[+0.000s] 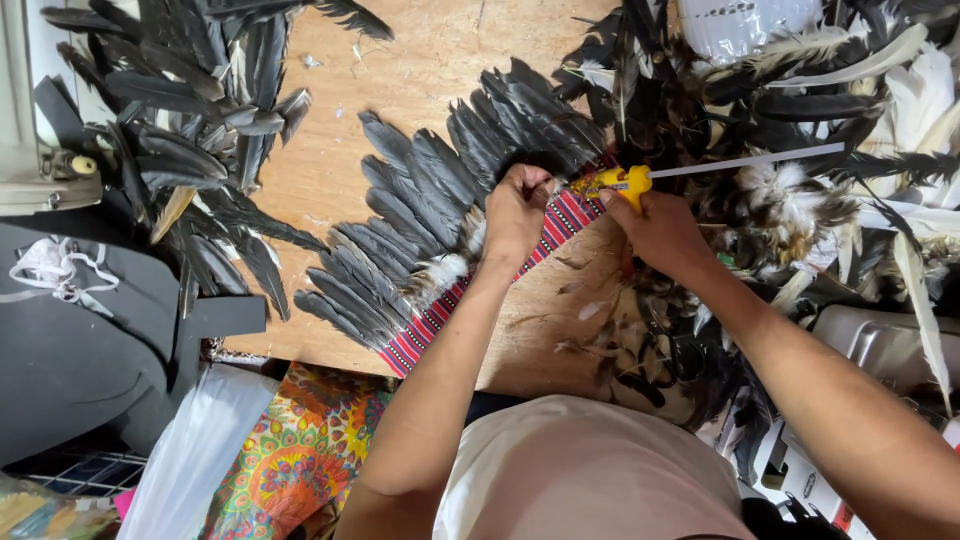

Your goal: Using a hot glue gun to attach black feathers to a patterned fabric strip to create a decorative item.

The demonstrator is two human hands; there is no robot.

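A fan of dark grey feathers (420, 210) is fixed along a red striped woven band (440, 310) on a wooden table (420, 70). My left hand (515, 210) pinches a feather down at the band's upper end. My right hand (660, 228) grips a yellow glue gun (618, 182) with a white glue stick (750, 162) poking out to the right; its nozzle points at the band next to my left fingers.
A loose heap of dark feathers (190, 110) lies at the upper left, and a mixed pile of black, white and brown feathers (800, 120) at the right. A dark foam sheet (90, 330) sits at the left, colourful patterned cloth (300, 450) below the table edge.
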